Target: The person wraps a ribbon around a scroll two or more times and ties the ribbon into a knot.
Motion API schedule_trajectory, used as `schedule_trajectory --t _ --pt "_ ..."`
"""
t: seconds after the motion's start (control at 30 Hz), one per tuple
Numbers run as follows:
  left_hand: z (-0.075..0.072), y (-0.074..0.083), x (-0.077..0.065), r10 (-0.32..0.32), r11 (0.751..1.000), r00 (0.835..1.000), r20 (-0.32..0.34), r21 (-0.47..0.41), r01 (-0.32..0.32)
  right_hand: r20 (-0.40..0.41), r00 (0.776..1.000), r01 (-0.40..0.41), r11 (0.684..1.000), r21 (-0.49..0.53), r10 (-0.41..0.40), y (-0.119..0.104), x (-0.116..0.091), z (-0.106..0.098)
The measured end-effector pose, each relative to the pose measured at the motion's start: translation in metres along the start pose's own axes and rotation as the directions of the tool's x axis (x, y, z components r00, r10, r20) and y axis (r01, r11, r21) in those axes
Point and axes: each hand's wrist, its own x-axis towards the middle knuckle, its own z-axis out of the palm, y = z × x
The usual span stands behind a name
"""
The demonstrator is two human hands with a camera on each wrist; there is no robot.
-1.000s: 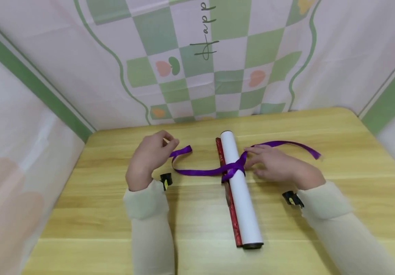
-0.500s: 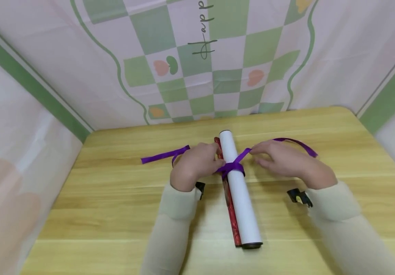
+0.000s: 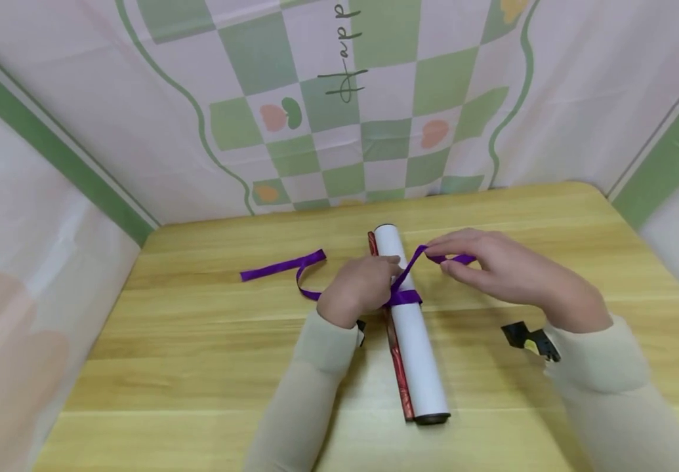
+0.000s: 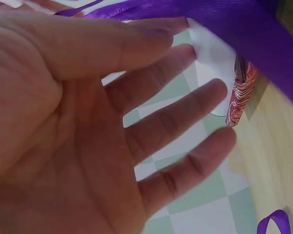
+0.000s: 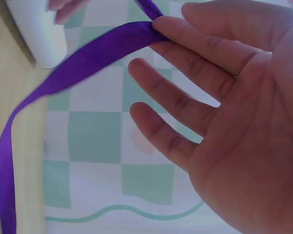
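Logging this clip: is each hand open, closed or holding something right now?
Left hand: at the purple ribbon, but whether it is pinching it cannot be told.
Right hand: holding the purple ribbon.

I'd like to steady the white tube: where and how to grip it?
I'd take the white tube by its near half, from the right: bare and rounded there, while the purple ribbon wraps farther up and the red strip lines the left.
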Motion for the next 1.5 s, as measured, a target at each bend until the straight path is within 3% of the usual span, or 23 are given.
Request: schedule_trajectory --t 0.27,0.43,0.5,0.67,0.77,0.9,1.03,1.23,1.4,1.5 --pt "-0.002 -0.002 0.000 -0.017 1.000 1.000 0.002 0.009 0.017 -0.113 0.991 0.081 0.992 0.092 -0.070 -0.009 -0.002 -0.011" --pt "-0.003 -0.002 0.001 -0.030 1.000 0.999 -0.011 -0.007 0.030 -0.218 0.969 0.134 0.989 0.057 -0.118 -0.010 -0.004 -0.019" --pt "-0.003 -0.002 0.001 -0.028 1.000 1.000 -0.011 -0.013 0.028 -0.230 0.968 0.107 0.994 0.006 -0.103 -0.008 -0.005 -0.021" --pt "-0.003 -0.007 -0.001 0.028 0.996 1.000 -0.012 -0.090 -0.029 -0.113 0.992 -0.067 0.997 -0.034 0.063 -0.001 -0.006 -0.020" --pt "-0.003 -0.014 -0.003 0.061 0.985 0.998 -0.024 -0.162 -0.064 -0.023 0.986 -0.169 0.984 -0.064 0.168 0.006 -0.006 -0.017" --pt "-0.005 -0.021 -0.008 0.045 0.977 0.998 -0.040 -0.207 -0.052 0.114 0.954 -0.269 0.959 -0.087 0.278 0.021 -0.005 -0.010" --pt "-0.005 -0.022 -0.012 0.006 0.976 1.000 -0.008 -0.219 -0.007 0.252 0.903 -0.334 0.937 -0.104 0.349 0.040 -0.004 0.004" --pt "0.000 -0.016 -0.012 -0.046 0.981 0.995 0.088 -0.181 0.062 0.328 0.858 -0.378 0.918 -0.115 0.395 0.055 -0.002 0.026" --pt "0.002 -0.015 -0.010 -0.072 0.984 0.992 0.101 -0.157 0.087 0.412 0.804 -0.421 0.900 -0.113 0.428 0.059 -0.003 0.032" --pt "0.003 -0.016 -0.011 -0.100 0.982 0.990 0.103 -0.149 0.115 0.435 0.796 -0.422 0.901 -0.097 0.420 0.059 -0.003 0.032"
